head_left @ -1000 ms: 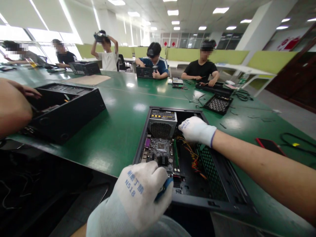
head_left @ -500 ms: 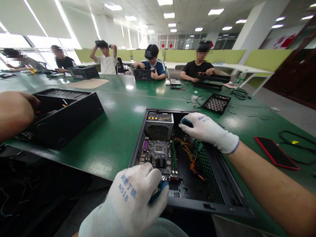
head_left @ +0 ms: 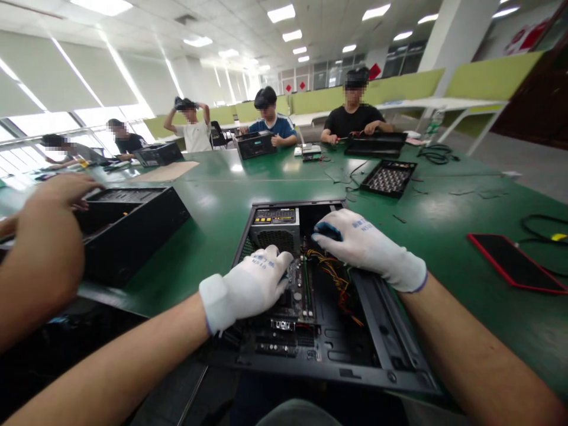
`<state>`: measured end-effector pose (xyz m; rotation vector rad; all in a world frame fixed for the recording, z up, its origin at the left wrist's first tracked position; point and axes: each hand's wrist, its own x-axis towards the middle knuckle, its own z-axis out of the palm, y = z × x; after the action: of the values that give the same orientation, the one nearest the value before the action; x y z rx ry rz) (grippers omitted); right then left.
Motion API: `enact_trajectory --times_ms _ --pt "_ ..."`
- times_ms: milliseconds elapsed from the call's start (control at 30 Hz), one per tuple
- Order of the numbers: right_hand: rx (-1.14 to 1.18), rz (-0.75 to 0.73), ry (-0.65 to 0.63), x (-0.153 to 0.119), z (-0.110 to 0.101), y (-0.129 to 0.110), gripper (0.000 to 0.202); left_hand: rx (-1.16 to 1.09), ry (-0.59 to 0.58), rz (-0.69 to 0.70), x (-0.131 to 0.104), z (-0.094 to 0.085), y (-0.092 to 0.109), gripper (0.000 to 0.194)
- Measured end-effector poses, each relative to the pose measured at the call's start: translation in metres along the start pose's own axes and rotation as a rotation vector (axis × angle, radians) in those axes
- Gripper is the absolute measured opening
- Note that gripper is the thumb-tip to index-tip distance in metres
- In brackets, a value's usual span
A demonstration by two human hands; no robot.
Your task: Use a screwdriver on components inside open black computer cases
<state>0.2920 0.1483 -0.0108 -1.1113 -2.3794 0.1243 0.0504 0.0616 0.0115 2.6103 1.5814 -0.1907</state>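
An open black computer case (head_left: 350,374) lies at the table's front edge, with a power supply (head_left: 276,228) at its far left corner and a green-edged motherboard (head_left: 298,296) inside. My left hand (head_left: 257,284), in a white glove, reaches over the motherboard just below the power supply; its fingertips point down and are partly hidden. My right hand (head_left: 355,239), gloved too, is at the far right part of the case, fingers bent with the blue palm side showing. Whether either hand holds something small is not visible. Coloured cables (head_left: 339,284) run beside the board.
Another black case (head_left: 137,236) stands at the left, with a person's bare arm (head_left: 48,248) over it. A red-edged black device (head_left: 515,263) and cables lie at the right. A black tray (head_left: 389,177) is farther back. Several people sit across the green table (head_left: 213,189).
My left hand has moved forward from the near edge of the case to over the motherboard. My right hand has stayed nearly in place. The camera view has shifted and tilted slightly.
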Motion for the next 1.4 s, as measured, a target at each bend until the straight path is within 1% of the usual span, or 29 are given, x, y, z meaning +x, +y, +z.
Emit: enact_trajectory --times_ms 33,100,200,267,367,467,567,700,800,933,1067,1200,1400 --pt "-0.001 0.0 -0.005 0.0 0.0 0.001 0.036 0.026 -0.075 -0.015 0.015 0.003 -0.003 0.042" --pt "0.0 -0.003 -0.012 -0.001 0.001 0.002 0.037 0.054 -0.188 -0.023 0.044 0.009 -0.007 0.05" --pt "0.005 -0.011 -0.011 -0.001 0.002 0.003 0.037 0.085 -0.286 -0.029 0.078 0.02 -0.013 0.054" --pt "-0.003 -0.02 -0.006 -0.002 0.002 0.003 0.038 0.119 -0.327 -0.044 0.094 0.029 -0.016 0.056" --pt "-0.026 -0.042 -0.006 -0.002 0.003 0.003 0.039 0.164 -0.365 -0.049 0.108 0.042 -0.02 0.057" --pt "-0.041 -0.054 -0.005 -0.003 0.003 0.003 0.04 0.184 -0.385 -0.034 0.111 0.049 -0.022 0.06" --pt "-0.062 -0.07 -0.014 -0.004 0.003 0.003 0.04 0.194 -0.378 -0.023 0.109 0.051 -0.024 0.06" --pt "-0.069 -0.085 -0.016 -0.005 0.004 0.004 0.038 0.19 -0.358 -0.029 0.108 0.051 -0.025 0.047" --pt "-0.07 -0.086 -0.014 -0.005 0.005 0.005 0.04 0.179 -0.354 -0.033 0.109 0.052 -0.026 0.043" --pt "-0.077 -0.081 -0.027 -0.005 0.006 0.005 0.042 0.173 -0.371 -0.031 0.111 0.05 -0.025 0.046" --pt "-0.068 -0.09 -0.004 -0.006 0.006 0.006 0.042 0.186 -0.402 -0.032 0.111 0.046 -0.023 0.043" --pt "-0.065 -0.097 -0.005 -0.006 0.006 0.007 0.04 0.195 -0.407 -0.032 0.11 0.042 -0.02 0.045" --pt "-0.077 -0.089 -0.004 -0.005 0.006 0.005 0.041 0.207 -0.431 -0.035 0.11 0.04 -0.017 0.038"
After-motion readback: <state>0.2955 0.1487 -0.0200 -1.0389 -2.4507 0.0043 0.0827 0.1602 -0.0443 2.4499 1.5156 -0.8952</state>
